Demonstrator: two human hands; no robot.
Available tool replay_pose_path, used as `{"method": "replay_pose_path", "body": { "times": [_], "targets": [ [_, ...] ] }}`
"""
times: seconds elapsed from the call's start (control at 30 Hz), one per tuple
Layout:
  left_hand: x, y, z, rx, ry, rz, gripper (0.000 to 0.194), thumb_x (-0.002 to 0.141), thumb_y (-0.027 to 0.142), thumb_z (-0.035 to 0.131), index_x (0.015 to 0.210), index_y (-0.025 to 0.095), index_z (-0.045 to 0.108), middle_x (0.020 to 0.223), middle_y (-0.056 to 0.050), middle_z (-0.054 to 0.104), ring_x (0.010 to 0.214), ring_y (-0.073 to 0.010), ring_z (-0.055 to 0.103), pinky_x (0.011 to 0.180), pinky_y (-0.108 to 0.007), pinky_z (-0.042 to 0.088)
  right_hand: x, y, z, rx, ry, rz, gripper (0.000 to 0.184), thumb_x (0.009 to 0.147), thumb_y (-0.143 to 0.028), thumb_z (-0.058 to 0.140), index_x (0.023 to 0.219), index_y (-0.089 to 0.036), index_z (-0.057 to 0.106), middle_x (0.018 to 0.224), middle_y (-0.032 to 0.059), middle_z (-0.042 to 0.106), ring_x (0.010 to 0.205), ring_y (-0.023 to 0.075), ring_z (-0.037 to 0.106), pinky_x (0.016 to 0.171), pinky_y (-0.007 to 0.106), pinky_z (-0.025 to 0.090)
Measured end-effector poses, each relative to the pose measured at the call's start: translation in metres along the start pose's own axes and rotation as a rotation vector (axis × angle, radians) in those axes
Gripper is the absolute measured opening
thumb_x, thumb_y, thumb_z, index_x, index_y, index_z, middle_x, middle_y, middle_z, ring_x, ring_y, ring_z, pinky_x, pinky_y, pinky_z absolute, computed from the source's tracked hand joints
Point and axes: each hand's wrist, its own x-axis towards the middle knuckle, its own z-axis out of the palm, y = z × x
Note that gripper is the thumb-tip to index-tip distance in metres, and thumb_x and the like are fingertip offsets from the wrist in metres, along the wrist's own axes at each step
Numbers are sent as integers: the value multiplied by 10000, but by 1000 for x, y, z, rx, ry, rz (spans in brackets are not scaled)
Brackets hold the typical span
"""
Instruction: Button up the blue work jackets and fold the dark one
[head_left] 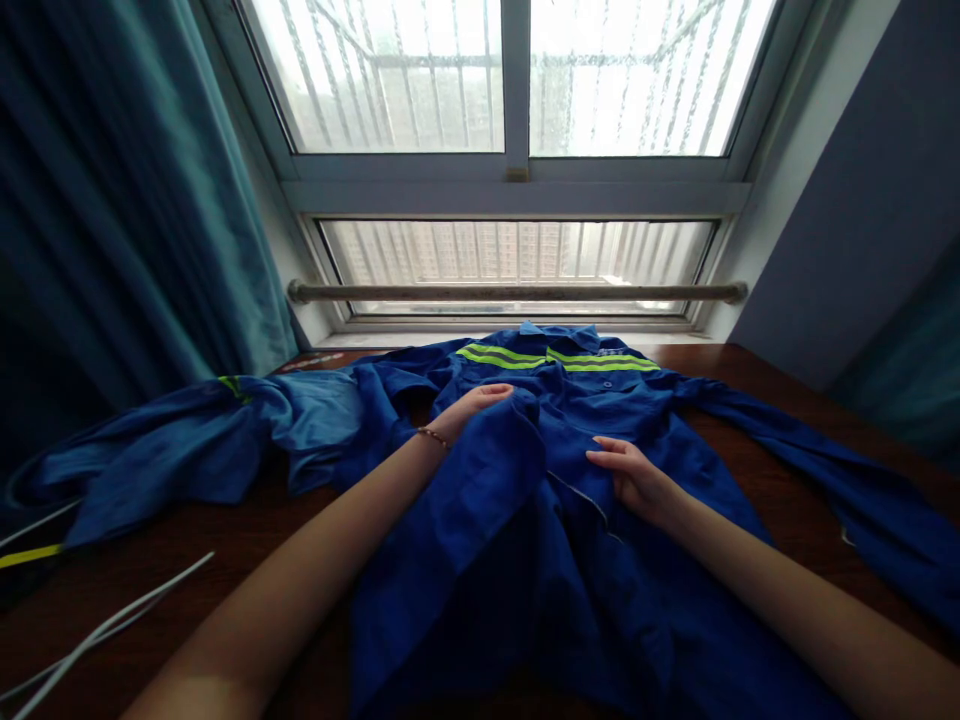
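Observation:
A blue work jacket [570, 420] with yellow-green reflective stripes lies spread on a dark wooden table [225, 560], collar toward the window. My left hand [472, 405] is closed on the edge of the jacket's left front panel, lifting a fold of it over the chest; a thin bracelet circles the wrist. My right hand [634, 475] rests flat on the right front panel beside the front opening, fingers stretched out. The sleeves trail out to either side.
A second blue garment [187, 440] is bunched on the table's left. White cables [112, 625] and a yellow strip [30, 555] lie at the near left edge. A window with a metal rail [517, 292] stands behind; teal curtain [127, 200] hangs left.

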Motion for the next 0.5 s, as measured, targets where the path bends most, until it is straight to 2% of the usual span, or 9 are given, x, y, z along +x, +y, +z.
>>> {"method": "replay_pose_path", "body": {
  "times": [0.07, 0.13, 0.23, 0.37, 0.43, 0.5],
  "targets": [
    [-9, -5, 17, 47, -63, -26, 377, 650, 353, 676, 919, 127, 538, 705, -9, 593, 583, -85, 537, 560, -199, 411, -1, -2, 2, -8, 6, -1, 214, 570, -180, 730, 731, -134, 597, 715, 27, 648, 627, 122, 611, 646, 215, 490],
    [-21, -6, 37, 191, -180, -31, 361, 659, 366, 661, 909, 142, 528, 636, 22, 554, 509, -64, 479, 489, -183, 351, -2, -5, 4, -23, 31, -2, 213, 567, -191, 731, 733, -135, 610, 706, 30, 651, 615, 130, 610, 639, 224, 489],
    [-38, -4, 65, 539, -307, 86, 275, 668, 347, 639, 824, 145, 537, 542, 59, 457, 471, -51, 394, 451, -179, 272, -3, -8, 6, -41, 85, -32, 185, 582, -229, 732, 701, -146, 617, 652, 15, 641, 553, 116, 590, 575, 209, 475],
    [-49, -11, 85, 929, -198, 261, 171, 615, 196, 635, 733, 156, 518, 580, 61, 447, 526, -63, 395, 480, -191, 259, -7, -7, 7, -66, 88, -58, 194, 569, -277, 749, 640, -149, 622, 583, -6, 614, 469, 85, 539, 464, 177, 415],
    [-49, -17, 87, 992, -144, 270, 159, 596, 152, 616, 702, 157, 498, 590, 61, 450, 529, -65, 394, 478, -194, 254, -9, -5, 8, -100, 66, -45, 197, 567, -292, 751, 635, -145, 639, 565, -8, 607, 450, 76, 521, 446, 173, 394],
    [-47, -20, 85, 953, -121, 260, 142, 604, 161, 606, 683, 155, 488, 589, 59, 450, 535, -68, 398, 480, -191, 267, -11, -3, 10, -155, 32, -33, 199, 577, -299, 746, 654, -134, 663, 579, 5, 618, 467, 76, 528, 460, 174, 391]
  ]
}}
